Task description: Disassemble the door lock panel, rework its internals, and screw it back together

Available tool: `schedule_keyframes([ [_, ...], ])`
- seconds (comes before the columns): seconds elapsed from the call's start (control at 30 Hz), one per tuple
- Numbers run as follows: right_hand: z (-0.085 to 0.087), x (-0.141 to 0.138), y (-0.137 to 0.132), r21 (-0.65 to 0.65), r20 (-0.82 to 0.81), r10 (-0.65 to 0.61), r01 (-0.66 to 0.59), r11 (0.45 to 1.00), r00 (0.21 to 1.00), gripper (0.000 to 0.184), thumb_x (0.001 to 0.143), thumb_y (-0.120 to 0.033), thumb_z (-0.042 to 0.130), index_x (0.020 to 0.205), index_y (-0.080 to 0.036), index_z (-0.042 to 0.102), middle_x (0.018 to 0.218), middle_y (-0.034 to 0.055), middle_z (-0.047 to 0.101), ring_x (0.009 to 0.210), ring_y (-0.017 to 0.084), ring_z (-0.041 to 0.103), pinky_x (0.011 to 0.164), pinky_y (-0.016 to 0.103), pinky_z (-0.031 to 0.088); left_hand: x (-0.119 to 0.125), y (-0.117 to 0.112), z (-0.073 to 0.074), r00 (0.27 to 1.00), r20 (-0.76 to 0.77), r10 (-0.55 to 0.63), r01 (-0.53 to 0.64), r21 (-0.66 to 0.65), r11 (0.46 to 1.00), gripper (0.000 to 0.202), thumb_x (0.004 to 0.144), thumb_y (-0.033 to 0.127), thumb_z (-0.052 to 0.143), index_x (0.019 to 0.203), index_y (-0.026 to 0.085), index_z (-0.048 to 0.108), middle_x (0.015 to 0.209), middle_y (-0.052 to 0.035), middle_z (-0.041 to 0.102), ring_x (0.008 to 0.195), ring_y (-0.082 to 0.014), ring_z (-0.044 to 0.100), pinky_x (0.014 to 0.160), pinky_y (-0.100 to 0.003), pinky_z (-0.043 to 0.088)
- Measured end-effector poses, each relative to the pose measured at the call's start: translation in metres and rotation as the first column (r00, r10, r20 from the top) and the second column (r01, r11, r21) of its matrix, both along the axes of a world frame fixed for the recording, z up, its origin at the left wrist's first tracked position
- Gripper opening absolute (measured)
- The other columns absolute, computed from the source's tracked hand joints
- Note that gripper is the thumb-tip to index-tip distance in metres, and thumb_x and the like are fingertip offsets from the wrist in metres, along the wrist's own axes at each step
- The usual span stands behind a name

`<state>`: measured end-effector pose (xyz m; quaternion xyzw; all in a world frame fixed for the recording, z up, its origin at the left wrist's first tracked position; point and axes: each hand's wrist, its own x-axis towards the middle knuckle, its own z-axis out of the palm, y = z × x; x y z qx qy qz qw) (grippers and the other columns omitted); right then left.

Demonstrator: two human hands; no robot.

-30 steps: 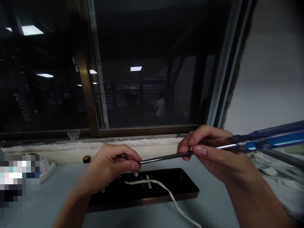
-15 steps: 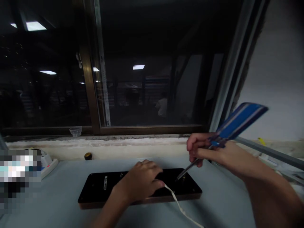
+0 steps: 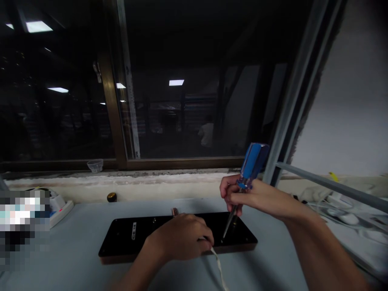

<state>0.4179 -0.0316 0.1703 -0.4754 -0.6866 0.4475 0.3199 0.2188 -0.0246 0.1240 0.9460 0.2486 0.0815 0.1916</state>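
Note:
My right hand (image 3: pixel 238 196) is closed round the shaft of a screwdriver (image 3: pixel 254 163) with a blue and purple handle. The shaft slants down and its tip meets, or nearly meets, the top of a flat black box (image 3: pixel 121 242) near a small screw. Over the middle of this box my left hand (image 3: pixel 184 236) pinches a white cord (image 3: pixel 218 264) between thumb and fingers; the cord hangs over the front edge. A white label is stuck on the box's left part, and small screws dot its top. My left hand hides the middle of the box.
A black and gold knob (image 3: pixel 112 197) sits at the back of the blue-grey table (image 3: pixel 72 246). On the window ledge stands a clear plastic cup (image 3: pixel 95 165). A white power strip (image 3: pixel 62 214) lies at left. Metal bars (image 3: pixel 333 186) and cables are at right.
The screwdriver has swung from a low slant to more upright, its tip shifting nearer the box's front edge. My right hand moved left. My left hand moved slightly, still with the cord.

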Motion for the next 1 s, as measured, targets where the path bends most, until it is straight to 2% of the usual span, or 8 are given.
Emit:
schedule_keyframes([
  [0.2,-0.0011,0.0008,0.0005,-0.013,0.013,0.027,-0.026,1.0,1.0,0.008,0.062,-0.017,0.051,0.07,-0.017,0.05,0.056,-0.0039,0.057,0.052,0.009,0.054,0.051,0.024,0.046,-0.0008,0.0003,-0.0011,1.0,0.004,0.001,0.0,-0.003,1.0,0.017,0.078,0.017,0.051,0.084,0.018,0.066,0.091,-0.0027,0.066,0.089,-0.0173,0.059,0.087,-0.031,0.039],
  [0.5,-0.0025,0.0024,-0.0004,-0.007,-0.007,0.072,-0.072,0.997,0.997,0.007,0.063,-0.015,0.051,0.07,-0.017,0.051,0.058,-0.0032,0.056,0.057,0.01,0.054,0.052,0.024,0.047,-0.0003,0.0021,-0.0033,1.0,0.014,-0.011,0.01,0.008,1.0,0.016,0.077,0.016,0.051,0.083,0.017,0.066,0.089,-0.003,0.065,0.087,-0.0155,0.059,0.085,-0.027,0.04],
  [1.0,-0.0011,0.0022,-0.0032,-0.006,0.002,0.067,-0.067,0.998,0.998,0.006,0.065,-0.016,0.051,0.071,-0.018,0.05,0.059,-0.0031,0.057,0.056,0.01,0.055,0.053,0.024,0.046,-0.0008,0.0042,-0.0058,0.999,0.023,-0.039,0.039,0.019,0.999,0.015,0.078,0.016,0.051,0.083,0.017,0.066,0.088,-0.0034,0.065,0.087,-0.0161,0.059,0.082,-0.026,0.04],
])
